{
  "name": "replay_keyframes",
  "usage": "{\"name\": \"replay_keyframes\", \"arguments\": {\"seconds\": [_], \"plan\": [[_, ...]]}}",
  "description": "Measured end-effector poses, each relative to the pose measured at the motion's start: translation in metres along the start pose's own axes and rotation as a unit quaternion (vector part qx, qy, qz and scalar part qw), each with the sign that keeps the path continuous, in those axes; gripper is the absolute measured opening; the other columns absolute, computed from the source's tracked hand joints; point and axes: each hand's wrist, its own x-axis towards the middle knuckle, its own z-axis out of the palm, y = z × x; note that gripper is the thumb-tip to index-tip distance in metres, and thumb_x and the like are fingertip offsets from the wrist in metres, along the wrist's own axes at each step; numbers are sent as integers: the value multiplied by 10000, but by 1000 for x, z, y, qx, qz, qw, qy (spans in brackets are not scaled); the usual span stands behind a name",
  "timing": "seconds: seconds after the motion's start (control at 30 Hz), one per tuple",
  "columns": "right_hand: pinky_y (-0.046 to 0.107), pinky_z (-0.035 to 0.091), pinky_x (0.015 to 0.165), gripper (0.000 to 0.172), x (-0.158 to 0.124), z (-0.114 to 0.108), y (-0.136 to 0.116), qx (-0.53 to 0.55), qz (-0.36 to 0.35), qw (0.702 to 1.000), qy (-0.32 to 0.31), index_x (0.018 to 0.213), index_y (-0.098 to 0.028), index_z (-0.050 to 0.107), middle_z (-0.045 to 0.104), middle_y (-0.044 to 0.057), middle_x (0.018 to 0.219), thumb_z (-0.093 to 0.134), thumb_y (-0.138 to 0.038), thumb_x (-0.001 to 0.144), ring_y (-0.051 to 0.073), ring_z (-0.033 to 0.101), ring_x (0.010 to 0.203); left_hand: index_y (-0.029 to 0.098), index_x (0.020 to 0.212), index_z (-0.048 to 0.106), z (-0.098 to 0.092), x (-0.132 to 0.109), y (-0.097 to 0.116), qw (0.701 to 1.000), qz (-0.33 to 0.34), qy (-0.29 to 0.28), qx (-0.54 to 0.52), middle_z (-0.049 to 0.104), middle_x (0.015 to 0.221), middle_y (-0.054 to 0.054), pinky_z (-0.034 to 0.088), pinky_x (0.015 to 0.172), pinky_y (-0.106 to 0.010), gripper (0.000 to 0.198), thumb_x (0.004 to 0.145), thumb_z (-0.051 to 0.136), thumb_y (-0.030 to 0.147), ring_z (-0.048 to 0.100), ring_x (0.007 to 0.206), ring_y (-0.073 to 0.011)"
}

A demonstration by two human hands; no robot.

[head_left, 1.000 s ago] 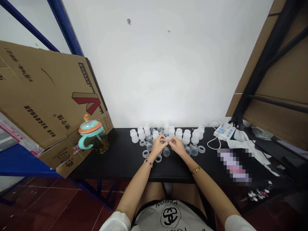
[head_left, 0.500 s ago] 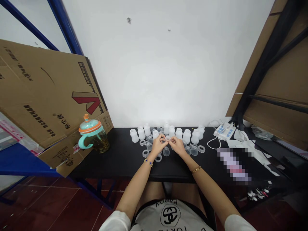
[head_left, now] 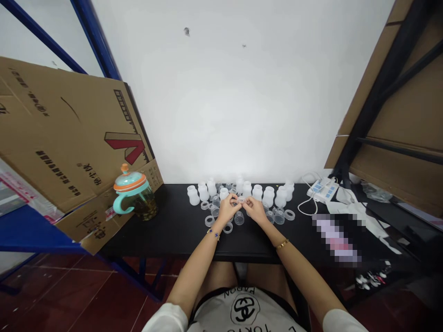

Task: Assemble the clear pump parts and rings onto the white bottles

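My left hand (head_left: 227,208) and my right hand (head_left: 255,209) meet over the black table (head_left: 180,228), fingers pinched together on one small clear plastic part (head_left: 241,200) held between them. Behind the hands stands a row of white plastic bottles (head_left: 258,192). Clear rings (head_left: 209,221) and small clear cups (head_left: 239,218) lie loose on the table around both hands.
A glass jug with a teal and orange lid (head_left: 134,193) stands at the left of the table, against a leaning cardboard box (head_left: 65,143). A white power strip (head_left: 324,188) with cable lies at the back right. Black shelving (head_left: 391,115) rises on the right.
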Motion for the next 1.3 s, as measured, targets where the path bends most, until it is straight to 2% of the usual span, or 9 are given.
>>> {"name": "replay_keyframes", "arguments": {"seconds": [1.0, 1.3], "plan": [[257, 376, 531, 247, 0, 0, 2, 6, -5, 1000, -4, 718, -224, 566, 562, -21, 588, 576, -447, 824, 171, 529, 558, 208, 851, 563, 1, 1, -2, 1000, -3, 7, 0, 650, 630, 46, 334, 517, -210, 154, 734, 656, 244, 528, 501, -108], [260, 375, 532, 255, 0, 0, 1, 10, 0, 1000, -5, 711, -228, 551, 566, -21, 590, 568, -457, 822, 169, 524, 555, 206, 870, 562, 0, 0, 0, 1000, -9, -1, -2, 676, 660, 42, 330, 498, -210, 148, 766, 648, 267, 489, 461, -92]]}}
